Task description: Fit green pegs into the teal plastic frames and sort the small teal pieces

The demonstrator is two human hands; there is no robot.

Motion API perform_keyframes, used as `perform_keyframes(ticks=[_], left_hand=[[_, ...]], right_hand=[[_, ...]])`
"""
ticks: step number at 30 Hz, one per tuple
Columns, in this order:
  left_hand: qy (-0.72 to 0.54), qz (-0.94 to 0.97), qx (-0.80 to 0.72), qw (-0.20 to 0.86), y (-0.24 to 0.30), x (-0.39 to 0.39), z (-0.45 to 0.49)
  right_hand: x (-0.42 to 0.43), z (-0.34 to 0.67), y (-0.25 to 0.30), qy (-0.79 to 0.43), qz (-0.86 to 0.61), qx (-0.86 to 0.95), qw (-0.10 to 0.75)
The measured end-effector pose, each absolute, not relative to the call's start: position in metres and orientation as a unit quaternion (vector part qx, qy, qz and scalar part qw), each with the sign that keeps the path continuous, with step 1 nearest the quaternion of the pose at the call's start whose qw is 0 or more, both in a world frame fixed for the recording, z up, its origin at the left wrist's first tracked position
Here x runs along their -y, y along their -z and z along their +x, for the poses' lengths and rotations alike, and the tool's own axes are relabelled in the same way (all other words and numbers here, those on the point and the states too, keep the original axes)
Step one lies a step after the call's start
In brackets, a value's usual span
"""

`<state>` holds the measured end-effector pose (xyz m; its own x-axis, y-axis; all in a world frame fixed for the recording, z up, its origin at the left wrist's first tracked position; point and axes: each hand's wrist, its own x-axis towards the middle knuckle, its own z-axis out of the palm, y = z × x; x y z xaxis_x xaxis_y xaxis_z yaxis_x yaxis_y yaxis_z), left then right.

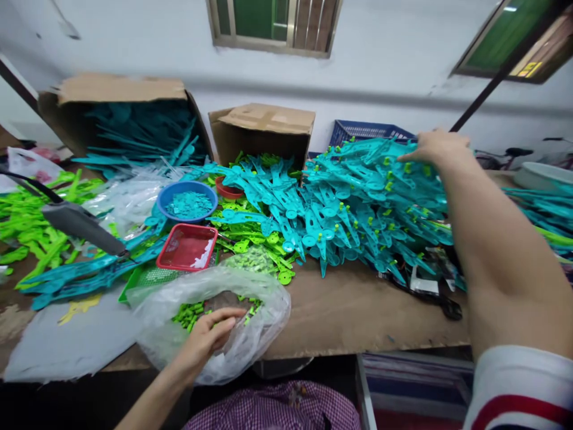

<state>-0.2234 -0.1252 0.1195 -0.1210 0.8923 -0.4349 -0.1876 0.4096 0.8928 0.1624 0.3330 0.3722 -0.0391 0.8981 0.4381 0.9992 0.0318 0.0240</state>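
Note:
My left hand (215,331) is over the mouth of a clear plastic bag (273,310), fingers loosely stretched and apart, with nothing visible in them. Small bright green pegs (190,315) lie inside the bag, close to the fingertips. On the far right, my right hand (441,146) reaches out to the top of a big heap of turquoise plastic parts (353,203), many fitted with green pegs. Its thumb stretches left along the heap; the other fingers are mostly hidden.
A blue bowl (163,203) of small turquoise pieces stands behind a red tray (168,263) and a green basket (129,289). A grey handheld tool (85,224) hangs at left. Two cardboard boxes (120,89) lie at the back. Flat green parts (27,218) are piled at far left.

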Motion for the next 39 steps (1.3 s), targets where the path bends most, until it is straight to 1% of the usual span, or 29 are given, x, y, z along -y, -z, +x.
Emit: perform_keyframes(ticks=[3, 6, 12, 16, 17, 20, 21, 24, 27, 28, 30, 31, 32, 33, 35, 37, 39], left_hand=[[-0.473, 0.238, -0.612, 0.588, -0.096, 0.151, -0.225], [-0.468, 0.216, -0.626, 0.585, -0.089, 0.163, -0.224], [-0.462, 0.23, -0.614, 0.597, -0.088, 0.175, -0.213], [-0.497, 0.199, -0.616, 0.578, -0.086, 0.182, -0.202], [-0.519, 0.185, -0.614, 0.564, -0.086, 0.182, -0.199], [-0.6, 0.143, -0.597, 0.513, -0.089, 0.176, -0.194], [-0.622, 0.133, -0.587, 0.501, -0.091, 0.172, -0.194], [-0.657, 0.124, -0.552, 0.499, -0.106, 0.154, -0.195], [-0.702, 0.133, -0.486, 0.504, -0.129, 0.127, -0.196], [-0.719, 0.134, -0.452, 0.51, -0.137, 0.116, -0.195], [-0.744, 0.132, -0.379, 0.534, -0.15, 0.095, -0.193], [-0.749, 0.13, -0.35, 0.548, -0.154, 0.087, -0.193], [-0.749, 0.126, -0.329, 0.562, -0.155, 0.082, -0.192], [-0.746, 0.123, -0.317, 0.572, -0.154, 0.08, -0.192], [-0.737, 0.119, -0.321, 0.583, -0.146, 0.087, -0.193], [-0.714, 0.117, -0.359, 0.59, -0.13, 0.105, -0.196], [-0.674, 0.114, -0.415, 0.6, -0.111, 0.125, -0.197]], right_hand=[[-0.323, 0.153, -0.367, 0.129, -0.681, 0.718, 0.057], [-0.315, 0.135, -0.36, 0.125, -0.678, 0.724, 0.02], [-0.304, 0.111, -0.342, 0.14, -0.672, 0.727, 0.004], [-0.294, 0.115, -0.337, 0.223, -0.598, 0.766, 0.074], [-0.293, 0.117, -0.337, 0.227, -0.605, 0.76, 0.067], [-0.294, 0.122, -0.336, 0.169, -0.678, 0.715, -0.017], [-0.293, 0.123, -0.337, 0.164, -0.684, 0.711, -0.026], [-0.285, 0.115, -0.341, 0.207, -0.63, 0.748, 0.021], [-0.265, 0.083, -0.337, 0.213, -0.57, 0.785, 0.118], [-0.257, 0.065, -0.329, 0.19, -0.546, 0.799, 0.165], [-0.242, 0.021, -0.301, 0.084, -0.491, 0.836, 0.229], [-0.236, -0.002, -0.282, 0.009, -0.465, 0.855, 0.228], [-0.233, -0.024, -0.26, -0.069, -0.454, 0.868, 0.188], [-0.233, -0.045, -0.238, -0.1, -0.453, 0.872, 0.155], [-0.243, -0.076, -0.198, -0.126, -0.493, 0.851, 0.132], [-0.266, -0.097, -0.172, -0.138, -0.556, 0.806, 0.148], [-0.294, -0.11, -0.161, -0.139, -0.606, 0.766, 0.164]])
